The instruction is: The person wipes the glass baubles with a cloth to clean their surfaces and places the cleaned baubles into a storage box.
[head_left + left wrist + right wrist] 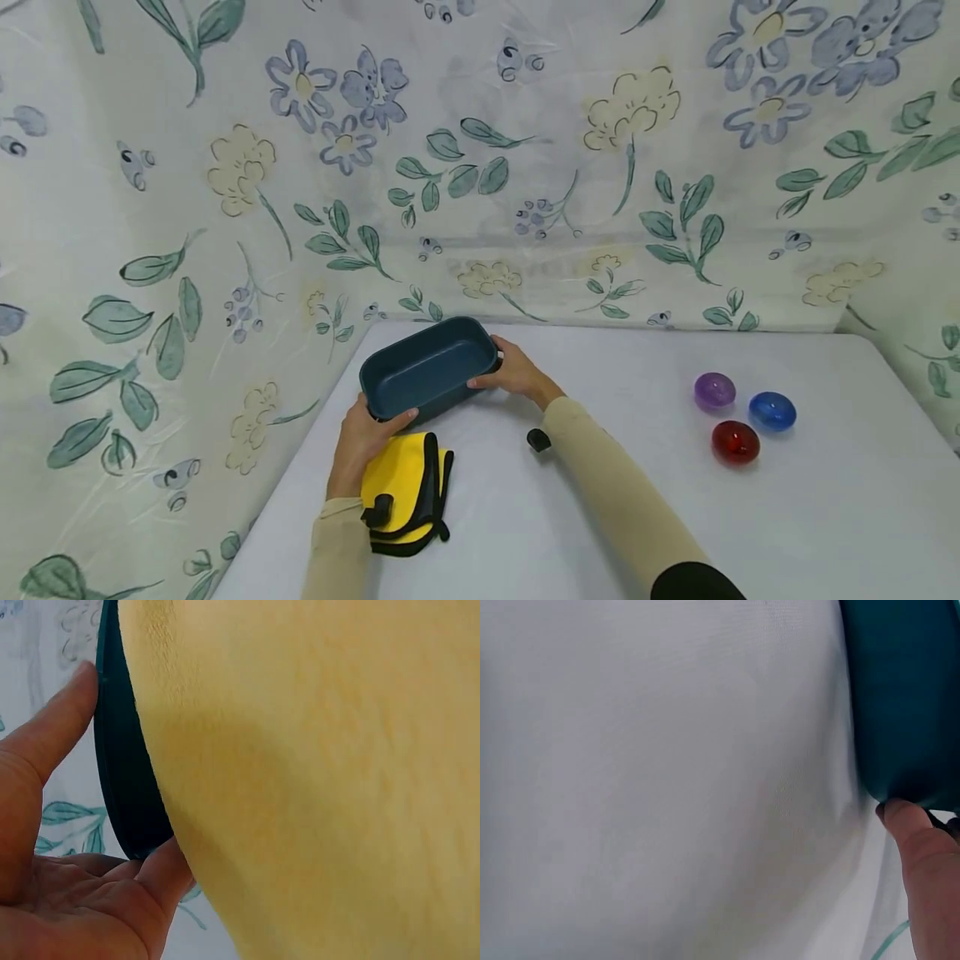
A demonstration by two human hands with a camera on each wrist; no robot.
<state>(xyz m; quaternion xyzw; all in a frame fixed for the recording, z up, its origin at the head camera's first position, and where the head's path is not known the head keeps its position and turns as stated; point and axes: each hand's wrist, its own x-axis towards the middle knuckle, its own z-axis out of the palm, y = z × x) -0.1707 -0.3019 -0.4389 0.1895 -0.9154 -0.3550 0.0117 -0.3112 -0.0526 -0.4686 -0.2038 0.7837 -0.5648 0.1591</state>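
Tray [427, 368], dark teal, is at the white table's [622, 379] ten o'clock, clamped in both hands: left hand [363, 437] gripping its eight-o'clock end, right hand [519, 372] its three-o'clock end. Yellow, black-edged cloth [397, 479] lies at the tray's six o'clock.

Over the counter's [600, 525] 10 o'clock is the dish [420, 367], the left grip [363, 437] at its 7 o'clock, the right grip [517, 371] at its 3. The cloth [401, 471] lies at the dish's 6 o'clock. Toward the counter's 2 o'clock sit three eggs: far egg [714, 390] at their cluster's 11, right egg [772, 412] at 3, near egg [735, 442] at 6. The curtain [555, 250] hangs behind, at 12
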